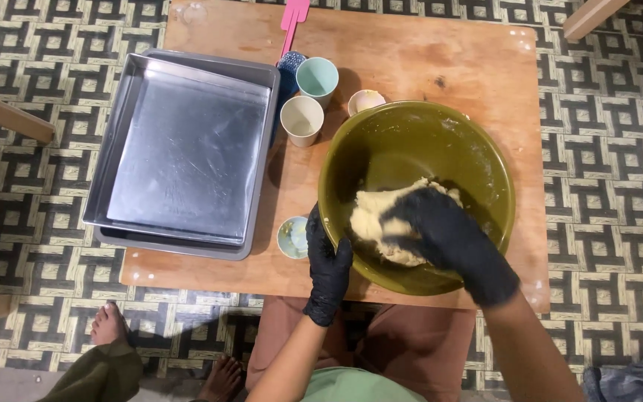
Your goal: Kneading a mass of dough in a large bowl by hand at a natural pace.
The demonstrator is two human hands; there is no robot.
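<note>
Head view: right hand in bowl

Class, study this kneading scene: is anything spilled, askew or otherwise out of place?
Little stands out. The metal trays sit slightly skewed and overhang the wooden table edge; pale flour-like smears dot the table corners. The dough stays inside the green bowl.

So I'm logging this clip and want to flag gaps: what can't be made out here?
Head view only:
- Right hand: motion-blurred, so its fingers on the dough are unclear.
- Dough: its far side is covered by that hand.
- Pink spatula: cut off by the top edge.
- Left hand: its fingertips are hidden by the green bowl rim.
- Cups: contents too small to tell.
</note>
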